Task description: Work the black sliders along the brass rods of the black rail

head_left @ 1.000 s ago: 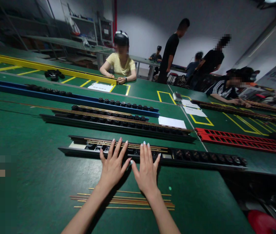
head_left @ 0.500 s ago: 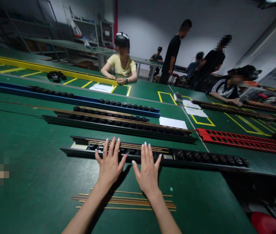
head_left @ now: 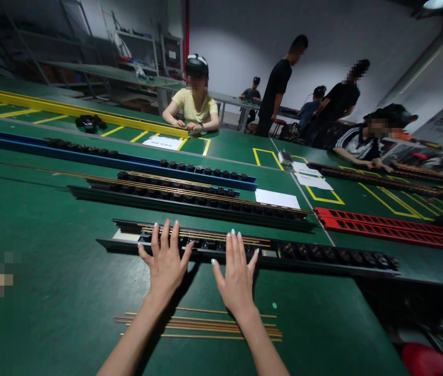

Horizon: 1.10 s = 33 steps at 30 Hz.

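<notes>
Rods [head_left: 205, 234] in the channel [head_left: 303, 265] at 12 o'clock lay under my left hand [head_left: 164, 269], fingers splayed wide, and right hand [head_left: 237, 277], fingers partly spread, neither gripping anything.

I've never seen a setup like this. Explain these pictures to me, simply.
There's no machine here: a person works with two bare hands. The view comes from a camera on that person's head, looking forward and down.

The left hand and right hand reach, palms down, over thin brass-coloured rods in the nearest black channel. Neither hand is closed around anything; how firmly the fingers press can't be seen.

More loose rods lie nearer on the green table. Farther off are a blue channel, red slotted strips and a co-worker in yellow.
</notes>
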Each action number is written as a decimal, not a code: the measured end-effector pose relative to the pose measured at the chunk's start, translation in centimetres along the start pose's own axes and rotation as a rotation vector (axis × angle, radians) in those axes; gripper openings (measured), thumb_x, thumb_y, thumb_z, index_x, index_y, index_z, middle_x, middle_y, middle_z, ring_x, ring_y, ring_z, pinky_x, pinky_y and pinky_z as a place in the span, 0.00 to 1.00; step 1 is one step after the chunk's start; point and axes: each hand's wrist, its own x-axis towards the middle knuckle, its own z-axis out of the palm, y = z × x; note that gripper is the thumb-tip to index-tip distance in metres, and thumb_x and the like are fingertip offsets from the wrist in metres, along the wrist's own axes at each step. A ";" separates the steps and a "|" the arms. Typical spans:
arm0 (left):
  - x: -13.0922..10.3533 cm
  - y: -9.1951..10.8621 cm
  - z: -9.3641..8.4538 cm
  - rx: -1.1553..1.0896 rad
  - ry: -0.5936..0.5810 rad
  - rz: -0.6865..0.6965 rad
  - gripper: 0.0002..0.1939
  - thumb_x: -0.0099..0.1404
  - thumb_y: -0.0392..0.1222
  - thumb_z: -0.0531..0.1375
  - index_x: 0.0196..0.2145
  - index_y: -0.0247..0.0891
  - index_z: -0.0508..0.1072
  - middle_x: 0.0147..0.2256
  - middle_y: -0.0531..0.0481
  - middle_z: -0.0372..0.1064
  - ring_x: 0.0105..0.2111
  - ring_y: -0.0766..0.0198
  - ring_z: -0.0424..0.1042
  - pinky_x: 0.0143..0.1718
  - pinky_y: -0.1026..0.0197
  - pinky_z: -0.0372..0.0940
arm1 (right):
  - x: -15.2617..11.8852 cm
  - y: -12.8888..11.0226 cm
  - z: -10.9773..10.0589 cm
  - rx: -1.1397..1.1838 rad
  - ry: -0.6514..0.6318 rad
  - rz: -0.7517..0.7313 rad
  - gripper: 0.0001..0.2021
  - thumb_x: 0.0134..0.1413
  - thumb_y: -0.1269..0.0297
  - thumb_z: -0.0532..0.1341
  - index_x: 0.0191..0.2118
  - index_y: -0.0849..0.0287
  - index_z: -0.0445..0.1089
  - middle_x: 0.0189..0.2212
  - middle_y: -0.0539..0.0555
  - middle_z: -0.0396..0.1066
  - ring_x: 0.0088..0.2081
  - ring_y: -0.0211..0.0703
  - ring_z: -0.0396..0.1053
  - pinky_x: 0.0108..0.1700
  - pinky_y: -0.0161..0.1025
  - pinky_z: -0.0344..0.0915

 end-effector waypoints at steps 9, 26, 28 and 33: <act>0.2 -0.3 0.0 -0.014 0.008 -0.043 0.32 0.69 0.55 0.45 0.66 0.42 0.45 0.66 0.40 0.47 0.66 0.49 0.41 0.61 0.31 0.29 | -0.1 0.1 0.0 -0.009 0.001 -0.006 0.31 0.65 0.56 0.44 0.68 0.61 0.33 0.67 0.58 0.43 0.68 0.47 0.38 0.64 0.64 0.30; 1.0 -1.1 -0.4 -0.042 0.034 -0.204 0.31 0.70 0.54 0.43 0.66 0.41 0.46 0.66 0.40 0.47 0.66 0.50 0.42 0.60 0.29 0.30 | 0.0 0.3 0.3 -0.029 0.013 -0.023 0.32 0.64 0.57 0.44 0.68 0.61 0.29 0.66 0.62 0.46 0.67 0.51 0.41 0.62 0.68 0.35; 1.1 -1.2 -0.3 -0.045 0.020 -0.209 0.31 0.70 0.54 0.43 0.66 0.41 0.46 0.66 0.40 0.47 0.66 0.50 0.42 0.60 0.28 0.30 | 0.0 0.4 0.3 -0.027 0.013 -0.026 0.32 0.64 0.57 0.44 0.68 0.61 0.29 0.66 0.62 0.46 0.67 0.51 0.41 0.62 0.68 0.35; 1.1 -1.1 -0.5 -0.032 0.009 -0.212 0.30 0.70 0.54 0.42 0.65 0.40 0.47 0.66 0.41 0.46 0.67 0.50 0.38 0.60 0.28 0.29 | 0.0 0.5 0.4 -0.027 0.010 -0.021 0.32 0.65 0.57 0.44 0.68 0.61 0.30 0.67 0.61 0.44 0.68 0.50 0.40 0.62 0.67 0.34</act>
